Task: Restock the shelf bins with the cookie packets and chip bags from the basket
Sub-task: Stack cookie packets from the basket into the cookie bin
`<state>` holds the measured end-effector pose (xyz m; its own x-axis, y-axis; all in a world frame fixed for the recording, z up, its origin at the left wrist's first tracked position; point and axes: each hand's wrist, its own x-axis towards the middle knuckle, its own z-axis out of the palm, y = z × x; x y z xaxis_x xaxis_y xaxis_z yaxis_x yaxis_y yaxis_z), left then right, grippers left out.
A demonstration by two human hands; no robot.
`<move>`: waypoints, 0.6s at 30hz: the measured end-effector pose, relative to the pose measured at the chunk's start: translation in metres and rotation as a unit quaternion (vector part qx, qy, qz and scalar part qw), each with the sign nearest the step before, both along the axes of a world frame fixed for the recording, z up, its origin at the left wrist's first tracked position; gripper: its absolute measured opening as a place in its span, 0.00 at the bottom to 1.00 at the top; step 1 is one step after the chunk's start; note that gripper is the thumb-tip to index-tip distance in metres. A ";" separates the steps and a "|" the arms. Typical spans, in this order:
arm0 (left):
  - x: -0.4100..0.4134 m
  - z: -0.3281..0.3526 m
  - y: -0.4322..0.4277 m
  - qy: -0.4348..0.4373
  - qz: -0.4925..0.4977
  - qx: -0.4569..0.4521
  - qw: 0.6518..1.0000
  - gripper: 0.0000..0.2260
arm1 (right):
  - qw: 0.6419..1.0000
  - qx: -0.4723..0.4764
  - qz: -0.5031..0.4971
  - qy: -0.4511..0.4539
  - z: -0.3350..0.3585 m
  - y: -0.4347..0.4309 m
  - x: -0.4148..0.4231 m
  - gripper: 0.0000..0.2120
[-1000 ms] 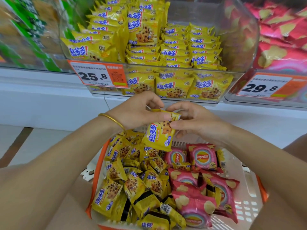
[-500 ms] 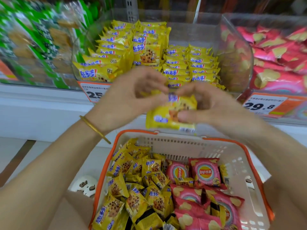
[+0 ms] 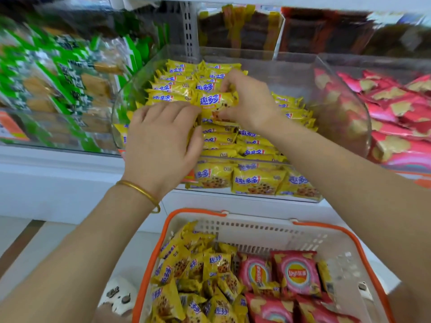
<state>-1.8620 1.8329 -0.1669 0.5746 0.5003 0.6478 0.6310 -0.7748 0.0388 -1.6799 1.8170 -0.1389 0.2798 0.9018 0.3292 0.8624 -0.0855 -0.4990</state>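
Both hands are inside the clear shelf bin (image 3: pixel 345 99) of yellow cookie packets. My right hand (image 3: pixel 250 99) pinches a yellow cookie packet (image 3: pixel 215 101) and holds it on top of the stacked rows. My left hand (image 3: pixel 163 138) lies over the stack just left of it, fingertips touching that packet's left edge. Below, the white basket with an orange rim (image 3: pixel 256 229) holds several yellow cookie packets (image 3: pixel 198 280) on the left and pink chip bags (image 3: pixel 296 273) on the right.
A bin of pink chip bags (image 3: pixel 396 117) stands to the right of the cookie bin, and green-packaged snacks (image 3: pixel 58 85) fill the bin on the left. Darker packs sit on the shelf above. A white shoe (image 3: pixel 119 294) shows left of the basket.
Both hands have risen from above the basket into the cookie bin, carrying the yellow packet onto the stacked rows. The view has tilted upward.
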 end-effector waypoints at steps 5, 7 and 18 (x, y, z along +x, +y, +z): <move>0.002 -0.001 0.001 0.008 0.002 0.012 1.000 0.17 | 0.999 0.019 -0.025 -0.043 0.000 0.003 -0.006 0.19; 0.002 -0.001 0.002 0.008 0.002 0.015 1.000 0.17 | 0.997 -0.004 -0.013 -0.077 -0.001 0.004 -0.011 0.20; -0.006 -0.003 -0.020 -0.035 -0.068 0.135 0.988 0.13 | 0.992 0.007 -0.022 -0.121 0.013 -0.037 -0.003 0.25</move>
